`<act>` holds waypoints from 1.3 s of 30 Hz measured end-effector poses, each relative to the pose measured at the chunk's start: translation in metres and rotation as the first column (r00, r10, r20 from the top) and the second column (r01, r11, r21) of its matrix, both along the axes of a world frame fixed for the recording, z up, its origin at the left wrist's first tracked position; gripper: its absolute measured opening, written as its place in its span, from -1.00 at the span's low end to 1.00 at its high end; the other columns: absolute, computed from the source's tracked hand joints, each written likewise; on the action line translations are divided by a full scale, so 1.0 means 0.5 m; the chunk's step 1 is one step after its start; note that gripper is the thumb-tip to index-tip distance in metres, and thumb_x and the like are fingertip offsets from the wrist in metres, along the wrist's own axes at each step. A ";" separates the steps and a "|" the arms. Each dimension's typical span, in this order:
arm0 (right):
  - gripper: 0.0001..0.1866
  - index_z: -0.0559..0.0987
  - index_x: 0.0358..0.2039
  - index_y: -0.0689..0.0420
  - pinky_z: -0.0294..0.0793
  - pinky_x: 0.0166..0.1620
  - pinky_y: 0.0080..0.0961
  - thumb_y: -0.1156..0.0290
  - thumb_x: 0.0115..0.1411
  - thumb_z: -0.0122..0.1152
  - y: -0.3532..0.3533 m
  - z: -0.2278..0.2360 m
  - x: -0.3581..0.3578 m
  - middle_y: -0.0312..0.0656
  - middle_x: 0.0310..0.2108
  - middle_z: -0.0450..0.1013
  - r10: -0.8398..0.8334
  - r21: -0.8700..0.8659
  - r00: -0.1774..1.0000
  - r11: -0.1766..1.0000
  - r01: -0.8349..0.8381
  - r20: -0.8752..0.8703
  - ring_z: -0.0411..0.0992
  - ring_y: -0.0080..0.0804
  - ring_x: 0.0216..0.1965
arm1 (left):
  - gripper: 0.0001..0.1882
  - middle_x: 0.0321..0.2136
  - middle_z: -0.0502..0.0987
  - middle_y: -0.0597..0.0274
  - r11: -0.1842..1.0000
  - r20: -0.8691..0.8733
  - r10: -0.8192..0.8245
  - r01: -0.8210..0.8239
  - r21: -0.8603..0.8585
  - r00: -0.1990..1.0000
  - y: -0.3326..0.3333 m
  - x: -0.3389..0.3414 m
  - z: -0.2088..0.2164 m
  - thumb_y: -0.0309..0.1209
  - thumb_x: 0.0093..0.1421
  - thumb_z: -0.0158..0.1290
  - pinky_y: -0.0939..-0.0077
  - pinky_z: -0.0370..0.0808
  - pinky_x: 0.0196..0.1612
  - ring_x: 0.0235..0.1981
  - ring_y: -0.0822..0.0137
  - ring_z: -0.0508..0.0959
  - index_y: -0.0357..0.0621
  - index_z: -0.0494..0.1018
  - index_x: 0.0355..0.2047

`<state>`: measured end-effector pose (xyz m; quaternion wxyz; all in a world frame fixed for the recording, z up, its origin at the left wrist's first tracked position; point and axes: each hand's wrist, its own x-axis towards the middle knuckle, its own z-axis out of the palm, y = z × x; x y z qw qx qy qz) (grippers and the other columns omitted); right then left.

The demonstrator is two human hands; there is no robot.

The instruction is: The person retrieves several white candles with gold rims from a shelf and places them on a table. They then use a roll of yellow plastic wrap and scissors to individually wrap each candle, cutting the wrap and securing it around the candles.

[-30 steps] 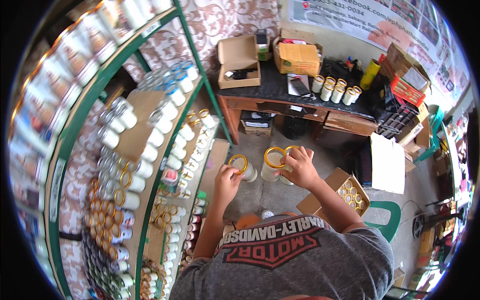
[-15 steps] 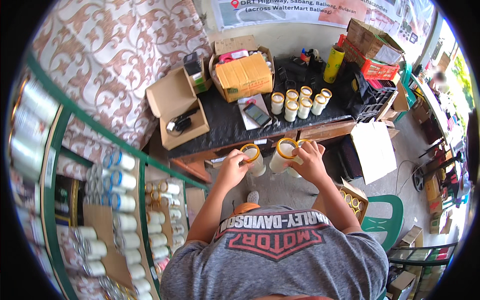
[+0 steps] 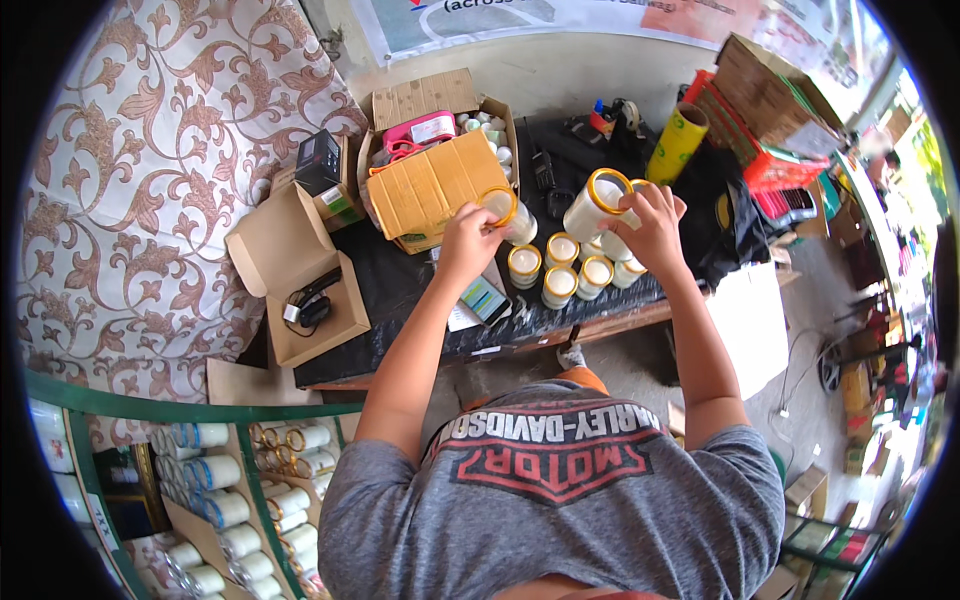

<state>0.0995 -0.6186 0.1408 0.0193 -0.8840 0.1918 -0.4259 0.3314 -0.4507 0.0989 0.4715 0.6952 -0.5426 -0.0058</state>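
Over the black-covered table, my left hand [image 3: 472, 245] is closed around the gold rim of a glass jar candle [image 3: 521, 228] filled with white wax. My right hand [image 3: 652, 235] grips a similar jar candle [image 3: 587, 217] by its rim, tilted. A second gold rim shows behind those fingers, and its jar is mostly hidden by the hand. Several more gold-rimmed candles [image 3: 560, 284] stand grouped on the table just below the held ones. Whether the held jars touch the table, I cannot tell.
Left of the candles lies a phone [image 3: 485, 300] on paper. An opened cardboard box [image 3: 430, 205] and a small box with a cable [image 3: 330, 320] stand farther left. At the back right are a yellow roll [image 3: 677, 145] and a red crate [image 3: 790, 168]. Shelves of candles [image 3: 225, 505] stand lower left.
Both hands have moved forward from the table's front edge to above its top, carrying the jar candles beyond the standing group. The view has shifted as well.
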 end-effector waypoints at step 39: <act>-0.69 0.51 -0.11 0.01 0.40 -0.11 -0.27 0.32 0.10 0.19 -0.337 -0.229 0.149 -0.16 -0.39 0.52 0.622 0.683 0.641 0.702 -0.201 -0.450 0.51 -0.22 -0.32 | -0.71 -0.16 0.51 -0.12 0.310 0.011 0.907 -0.684 0.660 0.422 0.183 0.062 -0.486 -0.31 0.19 -0.03 0.16 0.44 -0.07 -0.13 -0.06 0.50 -0.16 0.48 -0.13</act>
